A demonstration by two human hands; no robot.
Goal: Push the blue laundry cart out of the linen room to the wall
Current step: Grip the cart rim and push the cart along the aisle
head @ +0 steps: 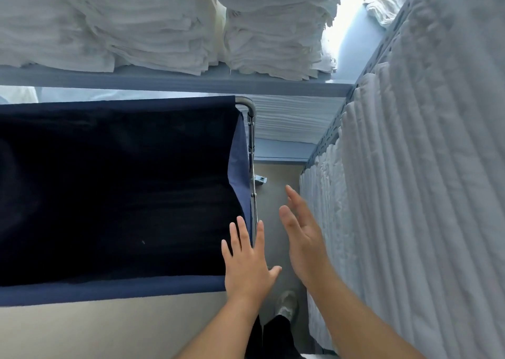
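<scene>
The blue laundry cart (240,173) fills the left half of the view, a dark blue fabric bag on a grey metal frame, and its inside looks dark and empty. My left hand (247,263) is spread with straight fingers over the cart's near right corner, at the fabric rim. My right hand (303,235) hovers open in the narrow gap to the right of the cart, palm turned toward it, touching nothing. The cart's wheels are hidden.
A shelf (191,81) with stacked white towels (153,22) runs across the top. More folded white linen (410,181) lines the rack on the right. Grey floor (276,189) shows in the narrow gap. My shoe (287,304) stands below the hands.
</scene>
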